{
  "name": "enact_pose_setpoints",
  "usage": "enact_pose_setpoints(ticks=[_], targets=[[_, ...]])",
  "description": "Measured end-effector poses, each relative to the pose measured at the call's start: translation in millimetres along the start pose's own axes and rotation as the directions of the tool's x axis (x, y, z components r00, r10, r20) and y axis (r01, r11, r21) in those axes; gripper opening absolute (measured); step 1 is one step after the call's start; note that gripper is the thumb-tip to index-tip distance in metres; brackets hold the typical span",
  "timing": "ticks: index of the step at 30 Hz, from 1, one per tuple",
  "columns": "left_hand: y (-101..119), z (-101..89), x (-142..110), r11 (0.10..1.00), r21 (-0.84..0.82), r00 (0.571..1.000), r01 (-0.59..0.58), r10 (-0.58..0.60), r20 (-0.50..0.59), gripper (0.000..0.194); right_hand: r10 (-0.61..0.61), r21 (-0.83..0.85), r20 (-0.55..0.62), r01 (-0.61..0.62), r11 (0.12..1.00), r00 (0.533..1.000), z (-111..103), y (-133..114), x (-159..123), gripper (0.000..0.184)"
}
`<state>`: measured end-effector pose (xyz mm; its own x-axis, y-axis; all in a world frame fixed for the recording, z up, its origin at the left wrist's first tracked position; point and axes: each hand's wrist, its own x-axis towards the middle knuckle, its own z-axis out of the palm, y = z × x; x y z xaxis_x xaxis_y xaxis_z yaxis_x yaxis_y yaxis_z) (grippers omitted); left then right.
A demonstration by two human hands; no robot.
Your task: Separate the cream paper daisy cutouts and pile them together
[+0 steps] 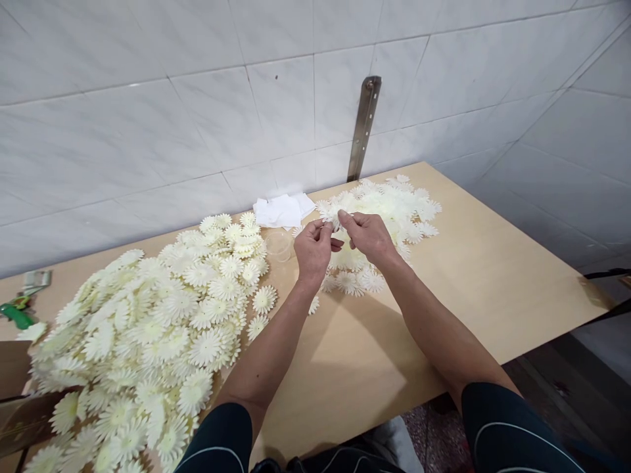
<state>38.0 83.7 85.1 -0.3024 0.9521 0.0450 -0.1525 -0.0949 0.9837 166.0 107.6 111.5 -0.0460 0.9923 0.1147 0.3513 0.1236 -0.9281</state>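
Note:
Both hands meet above the smaller heap of pale artificial flower heads (389,203). Thumb and fingers of my left hand (314,248) are pinched together on a white artificial flower head (329,211). My right hand (369,235) grips the same flower head from the other side, thumb on top. The fingers partly cover it, and it blends with the white pieces behind. On the left spreads a larger pile of cream artificial flower heads (167,322), with a few loose ones beside my left forearm.
White paper sheets (283,210) lie by the tiled wall, with a clear round plastic dish (279,244) in front. A green-handled tool (18,315) is at the far left. A metal bracket (365,128) stands against the wall behind the wooden table (497,263).

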Motion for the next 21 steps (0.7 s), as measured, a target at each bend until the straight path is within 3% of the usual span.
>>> enact_pose_setpoints(ticks=[14, 21], targets=[[1.6, -4.1, 0.1, 0.989, 0.080, 0.992, -0.124, 0.126, -0.013, 0.022, -0.005, 0.028, 0.001, 0.005, 1.000, 1.000, -0.5, 1.8, 0.5, 0.078], [2.2, -9.6, 4.0, 0.982, 0.113, 0.987, -0.151, 0.156, -0.034, 0.025, 0.032, 0.119, -0.092, -0.021, 0.993, 0.995, -10.0, 6.5, 9.7, 0.070]])
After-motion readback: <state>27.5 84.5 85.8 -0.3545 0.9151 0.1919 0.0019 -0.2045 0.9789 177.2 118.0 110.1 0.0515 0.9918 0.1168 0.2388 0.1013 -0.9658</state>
